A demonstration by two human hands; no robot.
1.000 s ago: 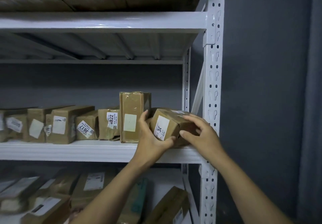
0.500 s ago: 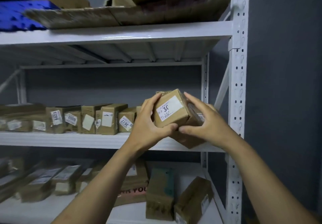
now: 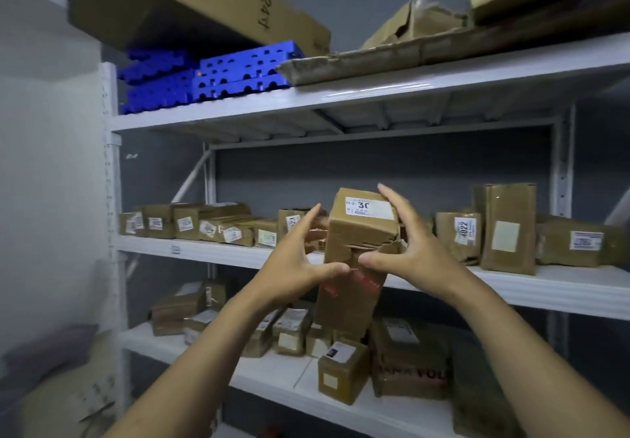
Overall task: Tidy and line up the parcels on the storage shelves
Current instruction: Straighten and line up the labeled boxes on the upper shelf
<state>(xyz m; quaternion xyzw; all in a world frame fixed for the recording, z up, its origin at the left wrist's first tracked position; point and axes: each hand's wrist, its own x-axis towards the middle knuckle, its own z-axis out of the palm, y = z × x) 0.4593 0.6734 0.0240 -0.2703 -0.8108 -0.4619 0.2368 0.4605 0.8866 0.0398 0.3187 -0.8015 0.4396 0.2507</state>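
A tall brown parcel point(image 3: 358, 233) with a white label marked "30" is held upright in the air in front of the middle shelf point(image 3: 211, 251). My left hand point(image 3: 296, 260) grips its left side, thumb on the front. My right hand point(image 3: 409, 250) grips its right side, fingers reaching up past the label and thumb across the front. Its tape is torn near the middle. A row of labelled brown parcels point(image 3: 204, 224) runs along the middle shelf on the left, and more parcels point(image 3: 508, 227) stand on the right.
The lower shelf point(image 3: 272, 374) carries several jumbled parcels. On the top shelf point(image 3: 375, 91) lie blue plastic trays point(image 3: 218, 76), flattened cardboard and a long carton point(image 3: 238, 4). A white wall is at the left, and a sack point(image 3: 58, 400) sits at the bottom left.
I have lifted the "30" parcel off the right end of the middle shelf and turned it upright. The view has swung left and up along the shelves.
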